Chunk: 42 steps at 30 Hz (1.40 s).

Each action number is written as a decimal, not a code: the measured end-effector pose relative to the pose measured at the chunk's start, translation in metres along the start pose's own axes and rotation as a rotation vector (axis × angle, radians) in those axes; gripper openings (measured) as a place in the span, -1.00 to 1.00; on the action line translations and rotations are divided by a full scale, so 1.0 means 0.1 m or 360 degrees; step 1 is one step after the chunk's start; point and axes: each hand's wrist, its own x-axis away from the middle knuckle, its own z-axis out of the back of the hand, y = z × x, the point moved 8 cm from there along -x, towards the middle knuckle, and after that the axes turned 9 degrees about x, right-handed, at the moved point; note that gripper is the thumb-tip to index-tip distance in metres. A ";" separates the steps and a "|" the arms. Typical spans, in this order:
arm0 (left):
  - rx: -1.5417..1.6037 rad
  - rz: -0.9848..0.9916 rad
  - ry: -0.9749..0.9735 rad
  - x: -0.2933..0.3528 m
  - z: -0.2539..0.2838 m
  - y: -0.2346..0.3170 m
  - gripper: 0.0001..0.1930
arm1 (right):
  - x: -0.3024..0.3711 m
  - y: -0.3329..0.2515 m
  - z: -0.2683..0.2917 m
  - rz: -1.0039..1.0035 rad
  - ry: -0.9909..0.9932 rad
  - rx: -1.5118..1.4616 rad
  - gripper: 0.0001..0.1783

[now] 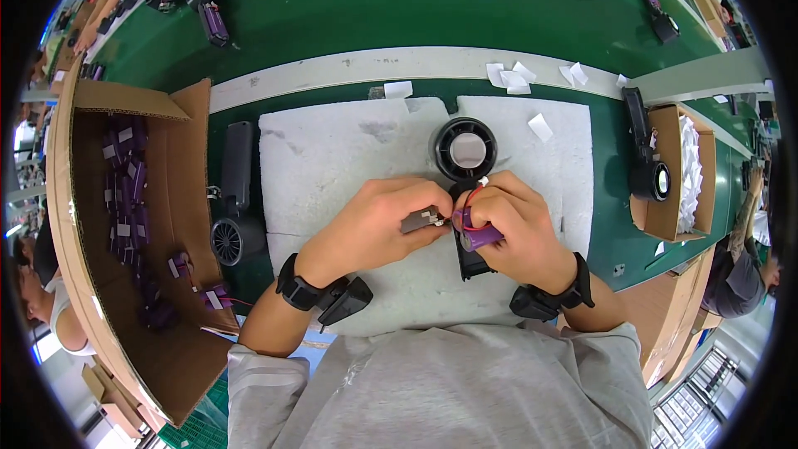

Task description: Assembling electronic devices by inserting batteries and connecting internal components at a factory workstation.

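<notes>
My left hand (384, 220) pinches a small grey part (421, 219) with a white connector at its tip. My right hand (514, 224) grips a purple battery cell (475, 235) with red wire (470, 196) looping off it. Both hands meet over a black fan-shaped body (463, 150) with a round opening; its handle runs down under my right hand. All of this lies on a white foam pad (324, 175).
A cardboard box (179, 199) with several purple cells stands at left. Another black device (236, 199) lies beside the pad. A smaller box (673, 170) with white bags and a black device (644, 158) sits at right. Behind the pad runs a green conveyor belt (399, 0) carrying parts. Paper slips (511, 76) litter the rail.
</notes>
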 end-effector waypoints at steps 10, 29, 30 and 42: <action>0.0010 -0.0121 -0.0142 0.01 -0.03 0.01 -0.72 | 0.06 0.01 -0.02 -0.0064 -0.0003 -0.0021 -0.61; -0.0126 0.0104 0.0053 0.08 0.11 -0.06 -0.78 | 0.08 0.02 -0.03 -0.0239 -0.0160 -0.0224 -0.65; -0.0125 0.0105 0.0053 0.08 0.12 -0.06 -0.78 | 0.08 0.02 -0.01 -0.0240 -0.0161 -0.0225 -0.65; 0.0693 0.0327 -0.0040 0.06 0.01 -0.14 -0.94 | 0.00 -0.02 0.12 -0.0158 0.0043 -0.0231 -0.71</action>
